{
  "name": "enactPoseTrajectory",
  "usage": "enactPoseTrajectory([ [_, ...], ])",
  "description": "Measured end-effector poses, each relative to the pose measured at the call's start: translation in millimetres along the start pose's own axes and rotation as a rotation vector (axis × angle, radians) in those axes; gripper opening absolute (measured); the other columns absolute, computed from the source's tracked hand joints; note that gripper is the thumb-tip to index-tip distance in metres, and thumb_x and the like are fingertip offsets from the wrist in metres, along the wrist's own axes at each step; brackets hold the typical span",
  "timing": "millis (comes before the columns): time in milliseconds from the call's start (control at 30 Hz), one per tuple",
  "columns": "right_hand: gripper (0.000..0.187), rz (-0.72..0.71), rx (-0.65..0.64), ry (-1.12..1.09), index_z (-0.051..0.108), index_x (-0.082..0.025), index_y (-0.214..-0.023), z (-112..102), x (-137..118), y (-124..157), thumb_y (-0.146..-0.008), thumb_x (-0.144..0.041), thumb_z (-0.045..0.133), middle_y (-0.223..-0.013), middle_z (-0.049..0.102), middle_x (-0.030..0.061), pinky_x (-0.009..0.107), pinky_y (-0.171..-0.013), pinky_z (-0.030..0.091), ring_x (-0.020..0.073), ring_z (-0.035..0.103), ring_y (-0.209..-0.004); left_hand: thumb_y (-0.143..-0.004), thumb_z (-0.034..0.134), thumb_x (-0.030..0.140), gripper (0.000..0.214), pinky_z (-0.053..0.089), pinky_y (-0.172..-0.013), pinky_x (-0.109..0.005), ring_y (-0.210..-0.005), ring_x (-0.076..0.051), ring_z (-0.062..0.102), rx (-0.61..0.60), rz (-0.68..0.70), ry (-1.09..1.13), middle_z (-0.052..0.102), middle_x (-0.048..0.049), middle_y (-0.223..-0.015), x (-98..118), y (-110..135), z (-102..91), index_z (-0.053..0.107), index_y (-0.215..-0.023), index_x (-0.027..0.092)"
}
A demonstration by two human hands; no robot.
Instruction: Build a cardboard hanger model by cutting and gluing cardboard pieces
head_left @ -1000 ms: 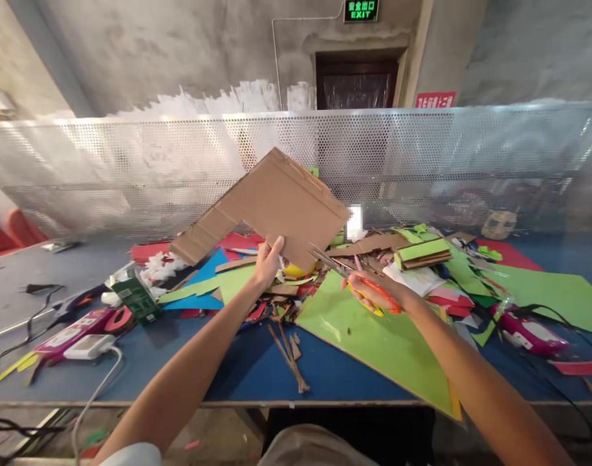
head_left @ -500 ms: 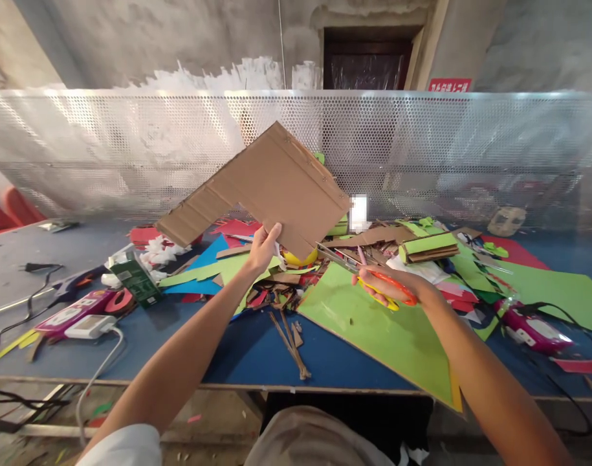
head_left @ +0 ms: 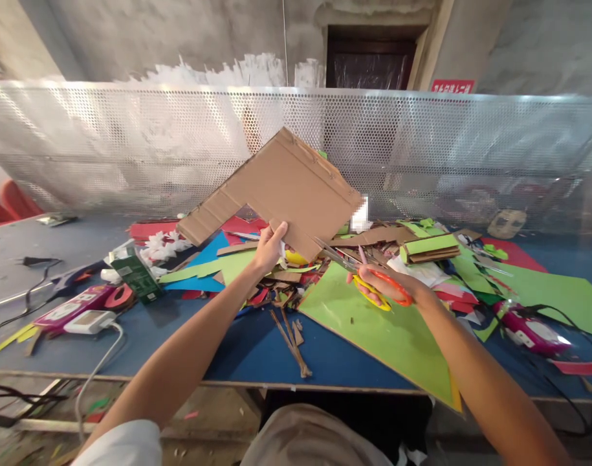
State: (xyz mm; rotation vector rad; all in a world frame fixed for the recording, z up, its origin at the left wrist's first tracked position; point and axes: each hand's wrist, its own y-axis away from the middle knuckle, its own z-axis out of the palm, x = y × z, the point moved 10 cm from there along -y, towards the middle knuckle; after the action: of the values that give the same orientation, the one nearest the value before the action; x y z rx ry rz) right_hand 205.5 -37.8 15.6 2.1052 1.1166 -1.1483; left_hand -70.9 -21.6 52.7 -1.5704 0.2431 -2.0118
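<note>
My left hand (head_left: 270, 246) pinches the lower edge of a brown L-shaped piece of cardboard (head_left: 296, 188), thumb on the near face, and holds it tilted above the table. In my right hand (head_left: 385, 283) is a pair of scissors (head_left: 380, 301) with one orange and one yellow handle loop. Their metal blades point left and meet the cardboard's lower right edge, near its bottom corner. How wide the blades stand apart is hard to see. Below the scissors lies a green sheet (head_left: 373, 330) on the blue table (head_left: 247, 353).
Cardboard scraps (head_left: 290, 343) and coloured paper offcuts cover the middle. To the left are a green box (head_left: 135, 278), a purple power strip (head_left: 75, 307) and a white adapter (head_left: 89, 321); another purple strip (head_left: 533, 330) sits right. A perforated metal screen (head_left: 179, 149) runs along the back.
The cardboard has shifted slightly right and tilted a little in my left hand. My right hand and the scissors have moved slightly left, with the blades still at the cardboard's edge.
</note>
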Motion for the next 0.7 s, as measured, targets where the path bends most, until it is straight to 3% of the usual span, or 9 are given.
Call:
enactPoseTrajectory([
  [200, 0.071, -0.012, -0.006, 0.065, 0.058, -0.019, -0.116, 4.1, -0.3, -6.2, -0.094, -0.083, 0.036, -0.072, 0.049, -0.0027, 0.023, -0.045, 0.047, 0.0102, 0.047, -0.050, -0.078, 0.081, 0.061, 0.049, 0.047, -0.040, -0.023, -0.042, -0.010, 0.052, -0.041, -0.024, 0.003, 0.058, 0.0020, -0.058, -3.3, 4.0, 9.6, 0.060, -0.082, 0.017],
  [433, 0.076, -0.007, 0.032, -0.003, 0.055, -0.020, -0.116, 7.4, 4.2, -13.6, -0.092, -0.088, 0.033, -0.072, 0.047, -0.0037, 0.023, -0.043, 0.046, 0.0103, 0.046, -0.049, -0.073, 0.083, 0.064, 0.054, 0.049, -0.042, -0.023, -0.044, -0.010, 0.053, -0.080, -0.019, 0.004, 0.059, 0.0014, -0.059, -8.0, 7.0, 16.4, 0.061, -0.081, 0.016],
  [700, 0.073, -0.028, 0.062, 0.188, 0.055, -0.021, -0.112, 9.5, -11.7, -13.5, -0.092, -0.087, 0.032, -0.065, 0.044, -0.0049, 0.029, -0.046, 0.047, 0.0133, 0.046, -0.048, -0.077, 0.080, 0.063, 0.051, 0.051, -0.042, -0.025, -0.044, -0.012, 0.055, -0.105, -0.076, -0.044, 0.062, -0.0003, -0.062, -14.3, 14.1, 21.9, 0.063, -0.083, 0.015],
])
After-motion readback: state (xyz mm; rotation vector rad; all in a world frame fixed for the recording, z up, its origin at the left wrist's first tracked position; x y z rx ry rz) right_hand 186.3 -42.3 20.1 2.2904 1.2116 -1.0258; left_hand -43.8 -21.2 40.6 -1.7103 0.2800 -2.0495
